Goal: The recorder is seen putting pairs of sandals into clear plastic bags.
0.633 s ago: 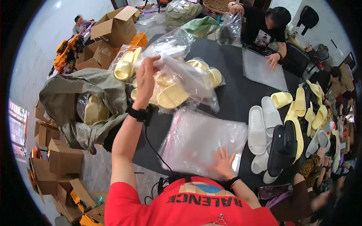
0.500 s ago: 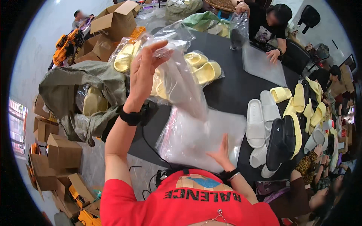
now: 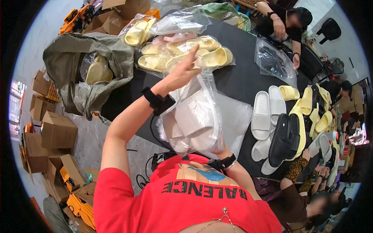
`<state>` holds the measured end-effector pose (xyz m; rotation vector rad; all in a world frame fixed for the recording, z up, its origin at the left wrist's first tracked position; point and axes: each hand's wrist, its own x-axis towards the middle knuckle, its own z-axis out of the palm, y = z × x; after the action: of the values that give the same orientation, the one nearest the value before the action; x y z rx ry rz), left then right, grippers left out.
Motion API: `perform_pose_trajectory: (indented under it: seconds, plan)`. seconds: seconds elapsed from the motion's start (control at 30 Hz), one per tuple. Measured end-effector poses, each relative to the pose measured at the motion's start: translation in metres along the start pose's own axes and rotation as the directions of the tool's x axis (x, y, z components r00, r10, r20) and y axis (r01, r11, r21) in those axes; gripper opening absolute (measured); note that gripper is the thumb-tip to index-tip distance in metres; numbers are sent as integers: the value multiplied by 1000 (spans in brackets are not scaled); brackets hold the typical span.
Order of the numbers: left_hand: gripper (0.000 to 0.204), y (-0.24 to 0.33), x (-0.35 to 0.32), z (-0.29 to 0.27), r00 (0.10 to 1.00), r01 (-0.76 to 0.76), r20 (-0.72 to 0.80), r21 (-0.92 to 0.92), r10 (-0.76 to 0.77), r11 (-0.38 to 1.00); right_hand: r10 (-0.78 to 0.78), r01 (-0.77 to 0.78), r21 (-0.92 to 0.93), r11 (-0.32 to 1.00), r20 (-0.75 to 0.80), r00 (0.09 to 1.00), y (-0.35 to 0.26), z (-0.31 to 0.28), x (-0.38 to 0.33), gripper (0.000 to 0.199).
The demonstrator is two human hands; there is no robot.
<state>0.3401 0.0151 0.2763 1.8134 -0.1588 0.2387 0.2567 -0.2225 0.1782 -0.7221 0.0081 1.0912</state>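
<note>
Left hand (image 3: 180, 77) extended at top of clear bag (image 3: 213, 91) holding pale slippers (image 3: 194, 118), grip unclear; right hand (image 3: 223, 152) mostly hidden, can't tell.

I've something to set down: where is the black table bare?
The widest bare patch of black table lies between the bagged yellow slippers and the loose slippers at right; a smaller one, between the sack and left forearm. Crowded: the right side and the near middle, with bagged pale slippers and clear bags.
</note>
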Motion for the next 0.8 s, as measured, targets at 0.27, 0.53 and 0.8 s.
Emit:
perform_pose_trajectory:
  seconds: [0.27,0.53,0.8]
  plan:
    - [55,-112,-37,-75,862,490,-115,-62,-494,870,-5,140,277,950,-437,899,7,-114,-19,73]
    - [70,-186,-58,-45,774,633,-350,418,-528,651,-74,-13,-144,990,-581,811,26,-142,-2,57]
    - [57,-181,-50,-15,942,336,-195,542,-273,770,-344,316,-175,933,-698,629,11,-175,4,36]
